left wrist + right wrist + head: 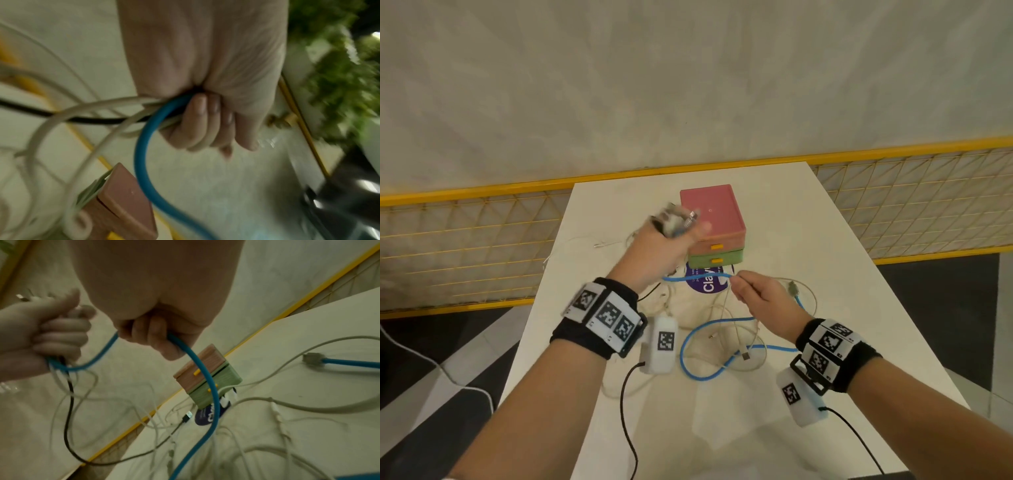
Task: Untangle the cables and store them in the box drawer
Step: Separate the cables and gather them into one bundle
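Observation:
My left hand point(671, 233) is raised above the table and grips a bundle of cables point(127, 116): white ones, a black one and the blue cable point(144, 146). To its right, my right hand point(756, 298) pinches the same blue cable point(695, 278), whose length hangs below it point(207, 386) and loops over the table point(709, 373). The blue cable's grey plug point(313, 360) lies on the table. The box point(714, 219) has a pink drawer unit on a green one point(218, 389), both closed, with yellow handles point(717, 246).
White cables point(739, 339) and a USB plug point(745, 355) lie tangled on the white table point(825, 240) over a cloth bag with a purple round logo point(709, 284). A yellow wire fence point(465, 246) runs behind the table. Dark floor lies on both sides.

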